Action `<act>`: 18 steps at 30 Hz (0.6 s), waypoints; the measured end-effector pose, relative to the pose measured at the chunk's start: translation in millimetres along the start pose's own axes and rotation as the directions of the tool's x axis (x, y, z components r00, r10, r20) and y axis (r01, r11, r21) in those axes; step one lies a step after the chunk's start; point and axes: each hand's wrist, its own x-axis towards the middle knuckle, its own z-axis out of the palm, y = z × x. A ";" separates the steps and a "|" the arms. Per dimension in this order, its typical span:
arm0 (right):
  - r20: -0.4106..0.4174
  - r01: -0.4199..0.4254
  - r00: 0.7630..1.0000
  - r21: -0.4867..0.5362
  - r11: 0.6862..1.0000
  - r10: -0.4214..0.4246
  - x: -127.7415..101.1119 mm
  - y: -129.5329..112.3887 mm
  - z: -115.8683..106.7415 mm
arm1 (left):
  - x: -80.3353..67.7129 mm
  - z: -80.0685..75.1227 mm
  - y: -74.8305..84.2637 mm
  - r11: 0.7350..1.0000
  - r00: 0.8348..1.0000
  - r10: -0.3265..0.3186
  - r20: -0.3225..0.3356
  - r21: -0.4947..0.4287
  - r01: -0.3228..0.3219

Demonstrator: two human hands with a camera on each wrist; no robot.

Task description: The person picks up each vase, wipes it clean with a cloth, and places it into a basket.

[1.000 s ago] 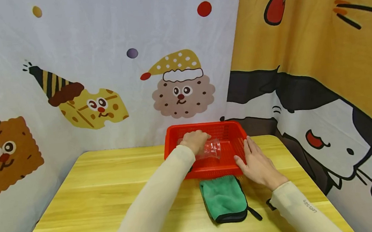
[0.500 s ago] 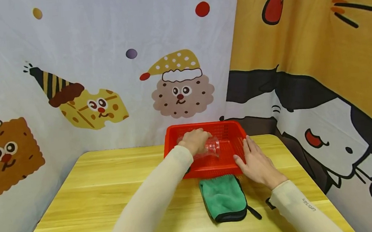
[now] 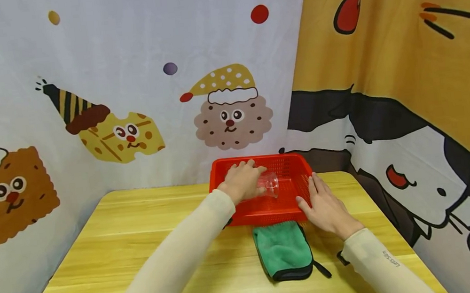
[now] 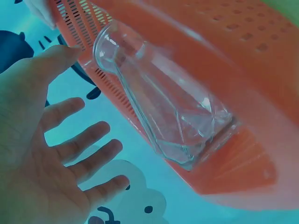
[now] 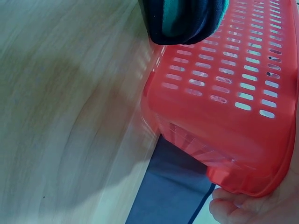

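Note:
A clear faceted glass vase (image 4: 163, 100) with a flared mouth lies on its side in the red plastic basket (image 3: 296, 209). Its mouth end (image 3: 272, 185) points right in the head view. My left hand (image 3: 242, 182) is over the basket, fingers spread, holding nothing. In the left wrist view, a gap separates that left hand (image 4: 51, 144) from the vase. My right hand (image 3: 328, 210) holds the basket's right rim near the front corner, thumb on the inner side and fingers along the outside. Its fingertips (image 5: 229, 205) show beneath the rim in the right wrist view.
A folded green cloth (image 3: 285, 250) with black edging and a black loop lies in front of the basket on the wooden table (image 3: 143, 249). Behind the table hangs a cartoon-printed curtain (image 3: 124, 58). A small black item (image 3: 342, 258) shows beside the right sleeve.
My left hand has let go of the vase; its fingers have spread and it has drawn slightly left. My right hand and the basket stay in place.

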 end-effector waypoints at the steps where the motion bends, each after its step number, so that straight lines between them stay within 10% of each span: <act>1: 0.000 0.000 1.000 -0.002 1.000 0.000 -0.1 0.1 0.2 | -3.1 -0.4 -0.8 1.000 1.000 0.000 -0.008 -0.010 0.000; 18: -0.011 0.008 1.000 -0.033 0.999 -0.008 0.5 -1.5 0.2 | -52.4 1.1 -24.3 0.997 0.989 0.008 -0.148 -0.081 -0.020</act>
